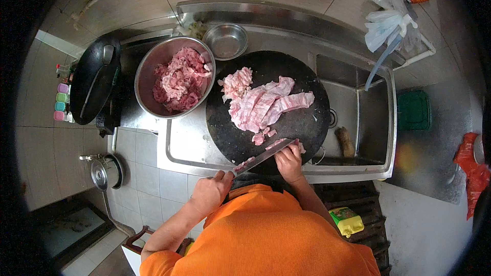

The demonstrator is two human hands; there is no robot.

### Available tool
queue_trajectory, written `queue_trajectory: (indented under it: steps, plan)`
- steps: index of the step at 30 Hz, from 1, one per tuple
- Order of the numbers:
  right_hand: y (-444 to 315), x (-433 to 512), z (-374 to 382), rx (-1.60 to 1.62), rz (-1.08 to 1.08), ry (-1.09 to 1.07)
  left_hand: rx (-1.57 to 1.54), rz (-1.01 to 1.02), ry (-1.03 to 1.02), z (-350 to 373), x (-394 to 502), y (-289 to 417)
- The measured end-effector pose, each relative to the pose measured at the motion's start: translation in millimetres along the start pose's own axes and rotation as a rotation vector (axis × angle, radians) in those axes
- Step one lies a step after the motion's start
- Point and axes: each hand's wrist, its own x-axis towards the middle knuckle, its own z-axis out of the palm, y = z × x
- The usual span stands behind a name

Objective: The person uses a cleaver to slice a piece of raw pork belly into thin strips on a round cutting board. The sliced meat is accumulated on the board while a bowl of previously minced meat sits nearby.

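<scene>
My left hand [211, 191] grips the handle of a wide-bladed kitchen knife [264, 156], its blade slanting up to the right across the near edge of a round black chopping board [307, 130]. With curled fingers, my right hand [290, 164] holds a strip of raw meat [302, 148], partly hidden by hand and blade. A thin piece of meat [244, 164] lies along the blade near the handle. Mid-board rest larger slabs of pale pink meat [264, 103], a heap of fatty trimmings [236, 83] and several small chunks [259, 138].
A steel bowl [142, 97] of cut meat stands left of the board, beside a smaller steel bowl [226, 42]. To the right is a sink basin [345, 101] holding a brown elongated object [344, 142], with a hose [378, 65] above. A wok [88, 96] sits far left.
</scene>
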Motion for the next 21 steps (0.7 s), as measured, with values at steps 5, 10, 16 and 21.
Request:
queue_trajectory:
  steps: [5,10,16,21]
  plan:
    - [-0.5,2.1,-1.1,0.029,0.005,-0.005,0.049,0.007,-0.022,8.9,10.5,3.5]
    - [1.6,4.0,-3.3,0.065,-0.003,-0.028,0.051,0.07,0.062,20.9,52.5,12.9]
    - [3.4,4.0,-4.5,0.137,0.026,-0.025,0.069,0.139,0.129,34.2,110.6,34.1]
    - [2.3,6.5,-5.4,0.133,0.007,-0.011,-0.061,0.038,0.114,41.0,130.5,37.6]
